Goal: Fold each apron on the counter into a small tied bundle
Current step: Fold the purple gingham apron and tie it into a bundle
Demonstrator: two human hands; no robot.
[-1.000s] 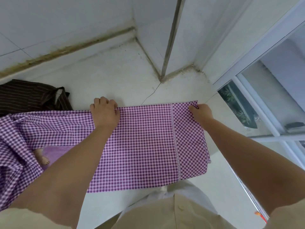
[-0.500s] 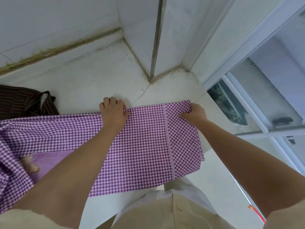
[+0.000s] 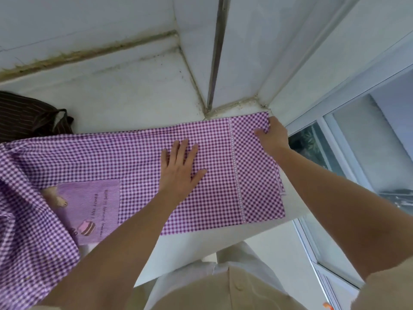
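Soft, matt checked cloth on the purple apron (image 3: 134,157). Smooth, hard white counter (image 3: 134,97). Shiny metal strip (image 3: 215,52) at twelve o'clock.

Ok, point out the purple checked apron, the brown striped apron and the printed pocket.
purple checked apron (image 3: 134,157): head view, on the flat checked cloth near its middle.
brown striped apron (image 3: 24,117): head view, on its bunched middle, far left.
printed pocket (image 3: 89,191): head view, on the upper lilac part, above the cake print.
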